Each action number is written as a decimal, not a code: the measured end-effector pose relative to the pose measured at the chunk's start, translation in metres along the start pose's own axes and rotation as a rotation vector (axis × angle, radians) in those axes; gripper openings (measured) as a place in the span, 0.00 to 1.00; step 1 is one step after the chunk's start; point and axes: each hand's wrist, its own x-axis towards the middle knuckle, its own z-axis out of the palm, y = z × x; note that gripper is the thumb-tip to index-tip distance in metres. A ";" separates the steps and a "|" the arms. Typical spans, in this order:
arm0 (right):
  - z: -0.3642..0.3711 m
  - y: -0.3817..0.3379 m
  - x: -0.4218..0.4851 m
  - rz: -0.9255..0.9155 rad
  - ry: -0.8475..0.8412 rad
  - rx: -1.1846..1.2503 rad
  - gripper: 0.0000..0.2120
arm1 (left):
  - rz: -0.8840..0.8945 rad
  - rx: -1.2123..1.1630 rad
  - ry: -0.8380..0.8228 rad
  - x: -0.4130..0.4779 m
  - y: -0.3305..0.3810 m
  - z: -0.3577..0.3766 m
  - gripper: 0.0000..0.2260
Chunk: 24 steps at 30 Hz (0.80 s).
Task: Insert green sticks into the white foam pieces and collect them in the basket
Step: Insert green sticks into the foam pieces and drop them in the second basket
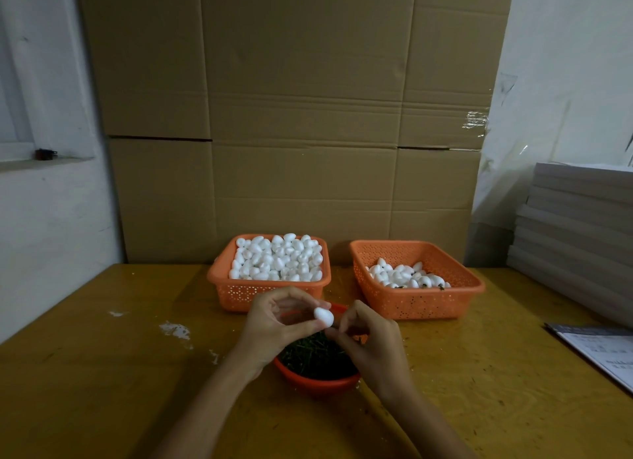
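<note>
The white foam egg (324, 316) is held above the table, over the far edge of the bowl of sticks. The left hand (274, 318) pinches it between thumb and curled fingers. The right hand (370, 342) meets the egg's lower right end; its thumb and forefinger tips are pressed together there. Whether a stick lies between them cannot be told.

Directly below the hands stands a round red bowl (317, 384) filled with green sticks (315, 357).

Behind the hands are two orange perforated baskets. The left basket (219, 279) is heaped with plain foam eggs (274, 258). The right basket (423, 301) is part-filled with foam eggs (406, 275), some showing dark green ends.

All items rest on a yellow-brown wooden table (102, 373) bearing white crumbs (174, 330). Brown cardboard sheets (308, 116) stand behind. At the right edge are stacked grey boards (582, 219) and a printed sheet (603, 350).
</note>
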 end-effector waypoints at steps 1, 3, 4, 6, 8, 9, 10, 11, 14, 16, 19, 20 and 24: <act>0.000 0.000 0.000 -0.006 0.006 -0.001 0.11 | 0.001 0.000 0.003 0.000 0.000 0.000 0.11; 0.000 0.000 -0.001 -0.022 0.020 0.001 0.12 | 0.005 -0.004 0.006 0.000 0.000 0.001 0.10; 0.000 0.000 0.000 -0.023 0.025 0.006 0.11 | 0.006 0.000 0.007 0.000 0.000 0.001 0.11; -0.001 -0.001 0.001 -0.014 0.036 0.016 0.10 | 0.009 -0.003 0.001 0.001 -0.001 0.002 0.14; -0.006 -0.001 0.003 -0.007 0.086 0.003 0.08 | 0.000 -0.049 -0.010 0.001 -0.003 0.002 0.21; -0.010 0.000 0.005 0.008 0.133 0.002 0.08 | -0.006 -0.037 -0.010 0.001 -0.004 0.002 0.24; -0.017 0.001 0.007 0.036 0.196 0.009 0.07 | -0.008 0.022 -0.003 0.002 -0.005 0.002 0.24; -0.024 0.002 0.010 0.069 0.267 0.021 0.07 | -0.006 0.118 0.003 0.002 -0.008 0.002 0.21; -0.047 0.016 0.020 0.183 0.469 0.066 0.06 | 0.016 0.399 -0.040 0.000 -0.021 0.000 0.11; -0.057 0.029 0.028 0.248 0.573 0.038 0.05 | 0.016 0.530 -0.112 -0.001 -0.027 0.001 0.12; -0.068 0.048 0.054 0.305 0.647 -0.119 0.05 | 0.010 0.675 -0.190 -0.001 -0.033 0.002 0.20; -0.075 0.055 0.068 0.317 0.583 -0.213 0.07 | 0.007 0.698 -0.202 0.000 -0.034 0.003 0.22; -0.093 0.066 0.103 0.356 0.061 -0.729 0.10 | 0.019 0.717 -0.214 0.001 -0.031 0.002 0.20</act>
